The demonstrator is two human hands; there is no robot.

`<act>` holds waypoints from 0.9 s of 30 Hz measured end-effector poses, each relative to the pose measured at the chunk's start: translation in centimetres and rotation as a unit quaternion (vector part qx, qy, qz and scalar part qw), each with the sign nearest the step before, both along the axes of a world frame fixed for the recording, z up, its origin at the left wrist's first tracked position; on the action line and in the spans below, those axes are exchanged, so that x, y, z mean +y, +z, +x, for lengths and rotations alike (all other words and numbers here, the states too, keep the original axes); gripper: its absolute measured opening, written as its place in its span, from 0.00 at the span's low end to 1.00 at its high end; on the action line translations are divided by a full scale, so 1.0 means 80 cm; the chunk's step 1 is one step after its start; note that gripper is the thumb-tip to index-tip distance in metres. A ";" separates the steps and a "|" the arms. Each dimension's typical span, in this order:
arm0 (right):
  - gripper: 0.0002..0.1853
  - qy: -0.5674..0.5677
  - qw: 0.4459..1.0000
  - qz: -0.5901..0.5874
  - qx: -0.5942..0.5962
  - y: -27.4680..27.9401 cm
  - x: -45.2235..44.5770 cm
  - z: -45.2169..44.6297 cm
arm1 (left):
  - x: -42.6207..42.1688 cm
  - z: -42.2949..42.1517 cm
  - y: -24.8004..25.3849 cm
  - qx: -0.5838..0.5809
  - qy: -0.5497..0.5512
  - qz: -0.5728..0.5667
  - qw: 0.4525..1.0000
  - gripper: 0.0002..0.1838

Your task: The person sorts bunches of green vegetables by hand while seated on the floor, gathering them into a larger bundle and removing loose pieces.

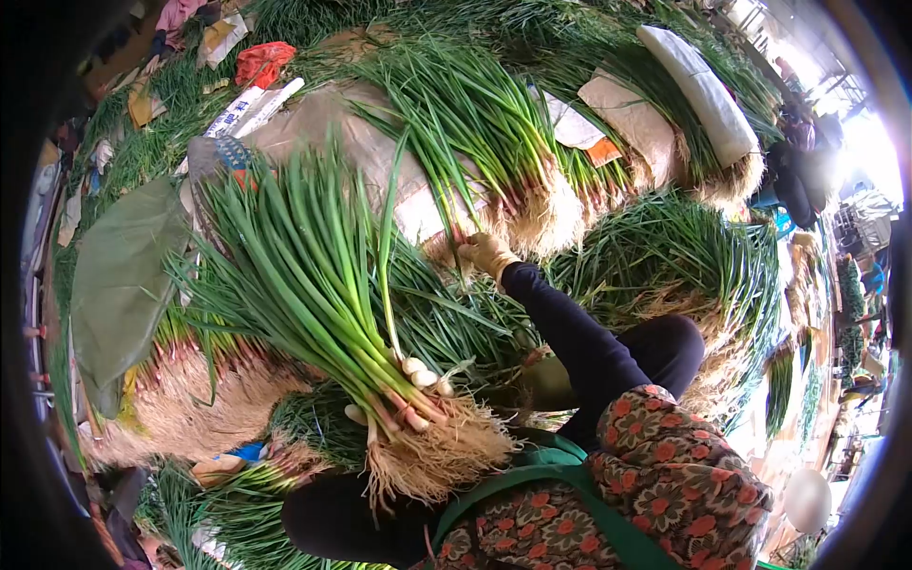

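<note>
A large bunch of green onions (313, 275) slants across the front, its leaves up and left and its pale roots low. Pale rounded tips of my left hand (424, 378) show wrapped over the bunch just above the roots; the rest of that hand is hidden beneath. My right hand (489, 255), in a cream glove, reaches farther forward with fingers closed on thin reddish-white onion stalks (459, 233). These stand at the left side of another bunch of green onions (503, 142) that lies on a covered pile.
A dark green sheet (128, 285) covers onions at the left. A rolled whitish cover (703, 95) lies on onions at the upper right. Red plastic (264, 64) sits at the upper left. My bent knee (665, 347) is beside the right forearm.
</note>
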State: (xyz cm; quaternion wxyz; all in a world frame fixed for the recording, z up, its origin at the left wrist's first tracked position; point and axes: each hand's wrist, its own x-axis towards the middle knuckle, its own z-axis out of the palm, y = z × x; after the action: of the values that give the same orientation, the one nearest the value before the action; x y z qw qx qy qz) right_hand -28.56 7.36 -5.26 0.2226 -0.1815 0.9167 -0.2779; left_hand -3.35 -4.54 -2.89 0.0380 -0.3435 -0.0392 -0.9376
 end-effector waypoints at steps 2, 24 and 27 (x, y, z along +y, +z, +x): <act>0.20 -0.067 0.996 -0.037 0.054 0.018 -0.001 0.014 | -0.003 -0.008 0.003 -0.017 0.015 -0.018 1.000 0.49; 0.19 0.104 0.994 0.017 0.002 0.020 -0.027 0.093 | -0.001 0.018 -0.041 -0.156 0.056 0.015 0.986 0.43; 0.15 0.100 0.988 -0.097 0.058 0.052 0.001 0.119 | 0.019 0.038 -0.036 -0.254 0.089 0.088 0.959 0.42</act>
State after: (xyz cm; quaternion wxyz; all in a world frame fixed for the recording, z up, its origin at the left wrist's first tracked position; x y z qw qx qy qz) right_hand -19.03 7.46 -1.11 0.1766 -0.3090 0.8739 -0.3312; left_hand -0.31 -3.04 -5.75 0.1403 -0.0841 0.0046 -0.9865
